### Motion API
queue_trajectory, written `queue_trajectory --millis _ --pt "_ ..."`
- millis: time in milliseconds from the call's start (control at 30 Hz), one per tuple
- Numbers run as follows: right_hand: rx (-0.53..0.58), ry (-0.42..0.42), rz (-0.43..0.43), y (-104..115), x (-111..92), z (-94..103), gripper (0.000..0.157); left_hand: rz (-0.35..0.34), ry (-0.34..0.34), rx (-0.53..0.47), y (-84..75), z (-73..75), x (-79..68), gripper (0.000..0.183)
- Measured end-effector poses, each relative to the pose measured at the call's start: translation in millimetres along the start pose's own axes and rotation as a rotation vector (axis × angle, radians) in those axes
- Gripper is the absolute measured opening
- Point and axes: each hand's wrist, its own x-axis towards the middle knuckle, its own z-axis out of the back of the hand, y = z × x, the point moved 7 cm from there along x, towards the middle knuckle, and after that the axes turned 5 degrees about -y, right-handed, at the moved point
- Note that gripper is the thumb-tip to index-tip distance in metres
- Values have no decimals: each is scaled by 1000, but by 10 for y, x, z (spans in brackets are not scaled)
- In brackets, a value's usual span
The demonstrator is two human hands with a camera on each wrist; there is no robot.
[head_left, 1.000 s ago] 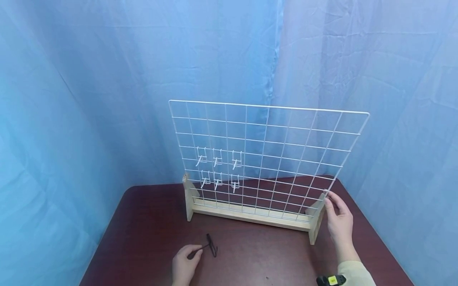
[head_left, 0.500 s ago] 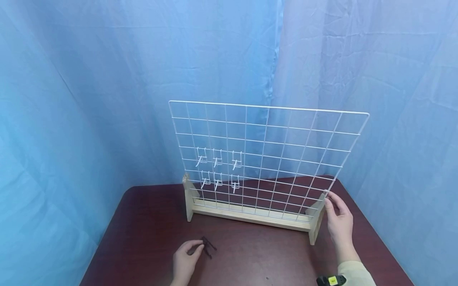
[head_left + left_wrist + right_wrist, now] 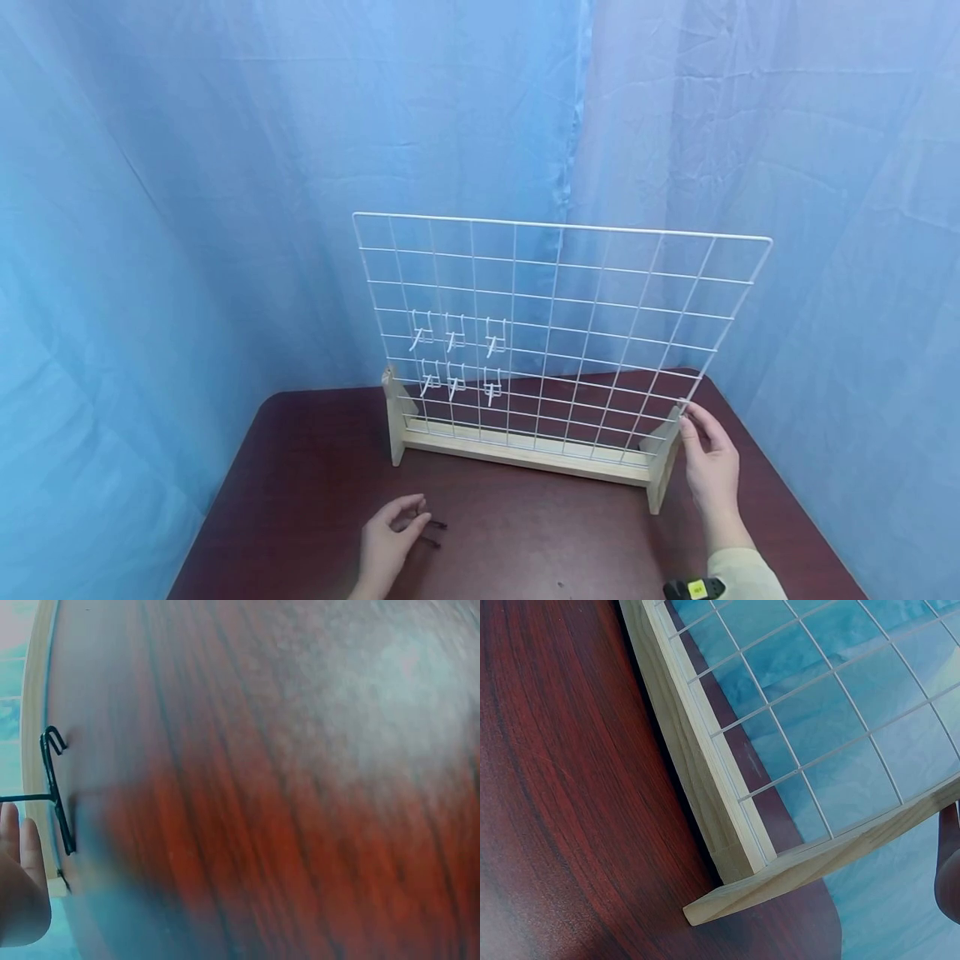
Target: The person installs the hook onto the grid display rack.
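Note:
My left hand [image 3: 386,540] pinches a black wire hook [image 3: 56,793] between thumb and fingers, low over the table in front of the stand. In the head view two dark prongs stick out to the right of my fingertips; the left wrist view shows its crossbar with a bent end. A white wire grid [image 3: 562,225] stands upright in a wooden stand [image 3: 525,457]. Several white hooks [image 3: 492,343] hang on its left half in two rows. My right hand [image 3: 712,471] holds the grid's right edge at the top of the stand's right end piece [image 3: 780,883].
The dark red wooden table [image 3: 315,467] has rounded back corners. Blue curtains [image 3: 225,208] hang behind it and on both sides. A black wrist strap with a yellow label [image 3: 697,589] sits by the right sleeve [image 3: 746,573].
My left hand has turned the black hook, so its crossbar has swung round and the prongs now point right. My right hand, the grid and the white hooks stay as they were.

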Motion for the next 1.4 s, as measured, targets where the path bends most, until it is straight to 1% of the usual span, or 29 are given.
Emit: queue_trajectory --millis 267,433,533,600,700,767,900,1000,1100,1200,1400 --pt "12 0 8 13 -2 6 32 -47 44 -22 -100 84 -10 32" --pt "10 -3 20 25 -5 6 32 -53 45 -42 -133 102 -5 31" --pt "10 -2 24 27 -3 1 31 -73 38 -45 -166 102 7 27" --pt "15 3 28 15 -1 0 32 -94 19 -15 -193 114 14 24" --pt "16 10 32 3 -4 1 32 -104 -4 32 -219 128 25 19" --pt "17 11 33 0 -3 1 32 -97 -15 66 -224 135 34 16" --pt "4 4 31 -44 12 2 32 -83 -31 86 -239 125 54 14" --pt "-14 -3 20 -178 54 4 32 -87 -47 42 -278 99 65 14" --pt "-22 -6 8 -317 96 6 33 -99 -59 -40 -331 56 64 15" --pt "-27 -10 8 -356 106 7 33 -109 -67 -120 -388 2 51 14" --pt "-24 -22 14 -346 103 0 32 -111 -74 -197 -479 -133 35 12"
